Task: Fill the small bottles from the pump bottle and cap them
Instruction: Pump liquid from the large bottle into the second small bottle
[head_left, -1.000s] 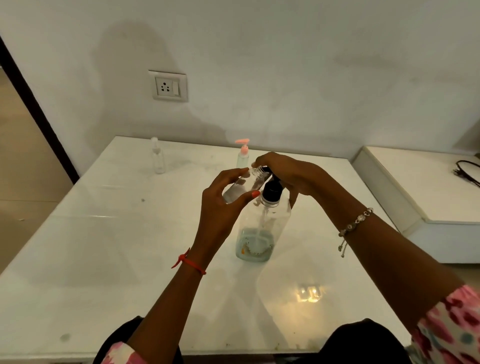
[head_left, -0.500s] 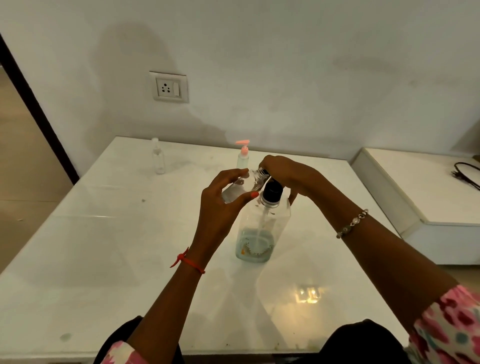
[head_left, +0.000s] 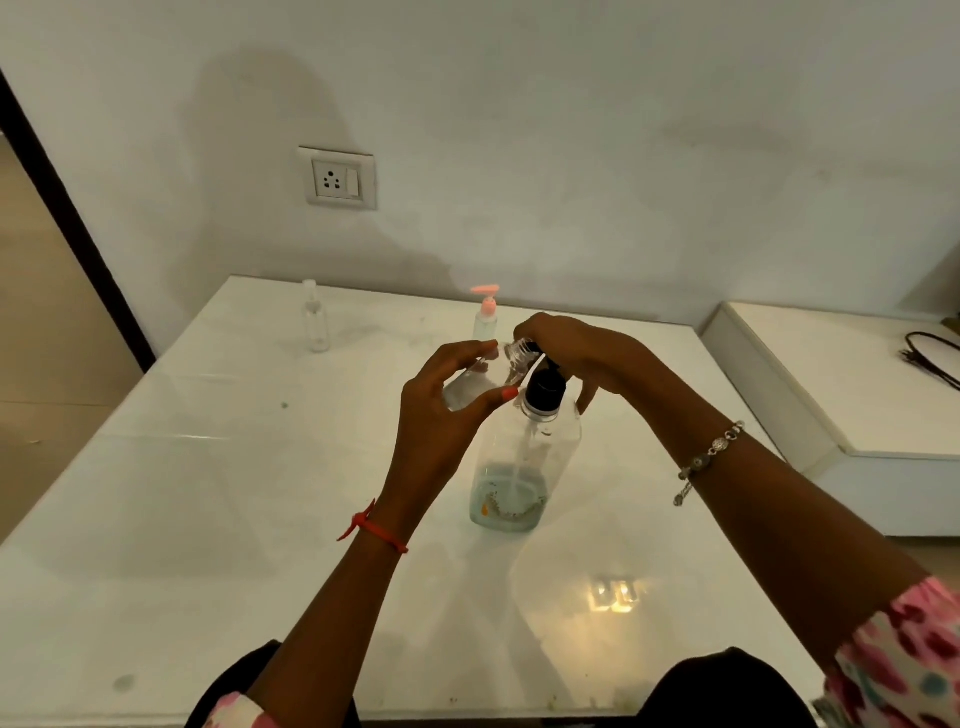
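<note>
**A:** How will the pump bottle (head_left: 524, 467) handle?

**B:** Stiff and probably bottom-heavy. It stands on the desk (head_left: 208, 519) under the right hand (head_left: 571, 353), whose fingers curl over the black pump head (head_left: 545, 387).

**A:** And the small bottle (head_left: 470, 387)?

**B:** Light, slick plastic, I'd judge. The left hand (head_left: 441, 410) pinches its body, with the neck tilted toward the right hand. Grip it mid-body.

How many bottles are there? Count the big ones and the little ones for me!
Big bottle with black pump: 1
Little bottle with pink pump: 1
Little clear bottles: 2, one standing far back, one held in the left hand
Total: 4 bottles
</note>
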